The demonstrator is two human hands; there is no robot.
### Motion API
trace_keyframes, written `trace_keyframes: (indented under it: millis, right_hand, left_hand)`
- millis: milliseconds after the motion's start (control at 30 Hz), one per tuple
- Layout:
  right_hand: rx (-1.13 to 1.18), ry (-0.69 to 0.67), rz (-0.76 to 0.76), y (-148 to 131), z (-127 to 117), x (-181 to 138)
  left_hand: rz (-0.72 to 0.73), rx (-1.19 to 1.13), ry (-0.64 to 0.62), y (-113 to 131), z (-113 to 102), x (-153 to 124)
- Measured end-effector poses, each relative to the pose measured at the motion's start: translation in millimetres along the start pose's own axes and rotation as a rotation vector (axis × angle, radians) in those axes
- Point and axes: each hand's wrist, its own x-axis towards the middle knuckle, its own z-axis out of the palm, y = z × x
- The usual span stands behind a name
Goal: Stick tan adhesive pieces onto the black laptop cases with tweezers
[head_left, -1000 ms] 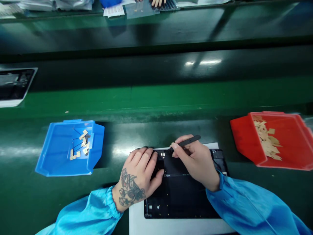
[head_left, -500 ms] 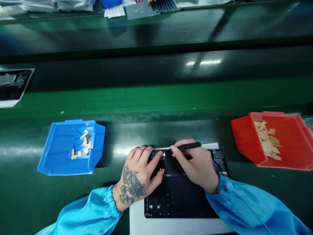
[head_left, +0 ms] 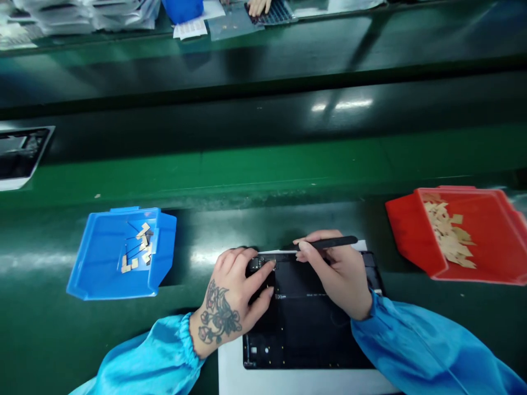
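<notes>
A flat black laptop casing (head_left: 313,334) lies on a pale sheet (head_left: 296,381) in front of me. My left hand (head_left: 234,293) rests on its upper left corner. Index finger and thumb are apart there, with the fingertip on small metal parts by the edge; the other fingers curl over the border. Held like a pen in my right hand (head_left: 335,274) are slim black tweezers (head_left: 333,242), blunt end to the right. Their narrow end points left above the casing's top edge. Whether the tip holds anything is too small to tell.
On the left stands a blue bin (head_left: 113,252) with small tan-backed pieces and thin black wires. A red bin (head_left: 486,236) on the right holds many tan slips. Another dark device (head_left: 22,153) lies far left. Across the bench, a co-worker's hand (head_left: 259,6) touches a keyboard (head_left: 278,13).
My right hand and the tweezers have moved slightly right, and the tweezers lie flatter. My left hand stays on the casing's corner. A co-worker's hand shows more fully at the top.
</notes>
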Motion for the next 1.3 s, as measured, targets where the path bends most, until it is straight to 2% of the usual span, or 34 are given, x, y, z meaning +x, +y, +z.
trace_keyframes:
  millis: [167,300,500,700,933,1133,1200,1300]
  right_hand:
    - [0.113,-0.051,0.044,-1.7,2.8,3.3]
    - [0.138,-0.095,-0.057,-6.7,3.6,-0.5]
    - [0.207,-0.278,-0.206,-5.4,8.0,-1.9]
    - [0.149,-0.317,-0.295,-5.4,6.9,0.9]
    - [0.177,-0.302,-0.071,-6.9,8.3,3.0]
    - [0.224,-0.304,0.02,-9.9,6.6,6.0]
    - [0.208,-0.265,0.065,-9.6,4.2,7.9]
    - [0.255,-0.126,0.148,-7.9,-0.2,11.2]
  left_hand:
    - [-0.007,0.06,-0.001,3.6,2.1,1.7]
    - [-0.032,0.07,-0.012,6.6,4.3,3.3]
    - [-0.077,0.033,-0.032,6.9,3.5,3.6]
    - [-0.082,0.006,-0.038,6.1,3.3,1.0]
    - [-0.077,-0.001,-0.041,5.4,3.4,1.5]
    - [-0.08,-0.036,-0.039,5.5,1.1,1.8]
    - [-0.1,-0.091,-0.038,5.0,-2.1,2.8]
    - [-0.138,-0.174,-0.001,2.9,-6.0,4.6]
